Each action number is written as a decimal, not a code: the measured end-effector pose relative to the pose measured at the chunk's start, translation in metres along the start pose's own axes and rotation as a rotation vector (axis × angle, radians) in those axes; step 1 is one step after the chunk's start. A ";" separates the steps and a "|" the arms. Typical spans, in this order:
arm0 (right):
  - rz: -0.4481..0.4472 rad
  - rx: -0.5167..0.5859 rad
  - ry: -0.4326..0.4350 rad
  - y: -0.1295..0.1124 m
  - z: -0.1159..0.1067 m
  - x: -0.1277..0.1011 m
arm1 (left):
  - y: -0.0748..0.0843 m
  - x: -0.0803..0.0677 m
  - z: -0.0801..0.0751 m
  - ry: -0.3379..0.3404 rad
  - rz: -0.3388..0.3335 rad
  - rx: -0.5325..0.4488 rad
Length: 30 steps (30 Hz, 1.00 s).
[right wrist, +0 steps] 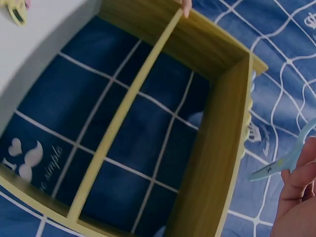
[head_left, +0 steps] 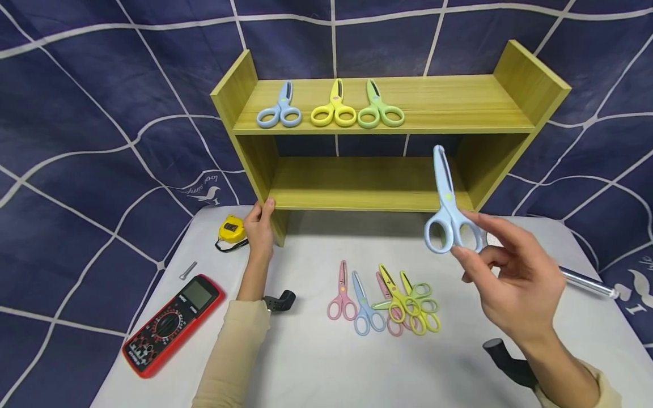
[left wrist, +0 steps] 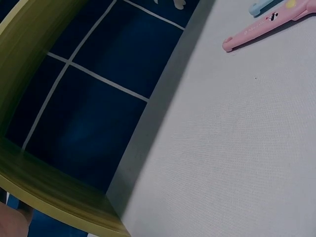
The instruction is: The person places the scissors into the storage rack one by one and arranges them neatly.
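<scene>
My right hand point(head_left: 471, 249) pinches the handle loops of a blue pair of scissors point(head_left: 448, 209), blades pointing up, in front of the lower right of a yellow-green wooden shelf point(head_left: 449, 105). The right wrist view shows the blue blade point(right wrist: 286, 163) beside my fingers point(right wrist: 301, 192). My left hand point(head_left: 260, 221) grips the front edge of the shelf's left side panel near the table. On the top board lie blue scissors point(head_left: 280, 110), yellow scissors point(head_left: 334, 110) and green scissors point(head_left: 380, 110) in a row. The lower board is bare.
On the white table point(head_left: 306, 362) lie pink scissors point(head_left: 342, 294), blue scissors point(head_left: 364, 309) and a heap of yellow, green and pink ones point(head_left: 408, 303). A red multimeter point(head_left: 173, 323), a yellow tape measure point(head_left: 232, 229) and a silver tool point(head_left: 586, 281) lie around.
</scene>
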State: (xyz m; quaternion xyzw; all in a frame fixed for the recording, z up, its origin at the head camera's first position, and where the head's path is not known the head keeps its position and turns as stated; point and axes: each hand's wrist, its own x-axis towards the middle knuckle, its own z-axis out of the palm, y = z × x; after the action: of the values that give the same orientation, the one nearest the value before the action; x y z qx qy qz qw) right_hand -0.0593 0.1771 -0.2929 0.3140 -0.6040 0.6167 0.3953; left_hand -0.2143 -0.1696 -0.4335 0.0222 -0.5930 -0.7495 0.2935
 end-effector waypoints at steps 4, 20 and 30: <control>0.004 -0.087 0.034 0.008 -0.005 0.015 | 0.016 -0.006 0.004 -0.017 -0.012 0.000; 0.165 -0.433 -0.124 0.042 0.000 0.096 | -0.002 0.004 -0.001 -0.003 -0.042 -0.004; 0.461 -0.325 -0.128 0.067 0.013 0.127 | -0.003 0.001 0.000 0.012 -0.015 0.002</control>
State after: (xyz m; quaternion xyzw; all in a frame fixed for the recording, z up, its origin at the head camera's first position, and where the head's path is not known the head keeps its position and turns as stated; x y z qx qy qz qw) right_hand -0.1808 0.1807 -0.2155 0.1391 -0.7741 0.5643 0.2508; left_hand -0.2160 -0.1700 -0.4360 0.0314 -0.5916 -0.7510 0.2917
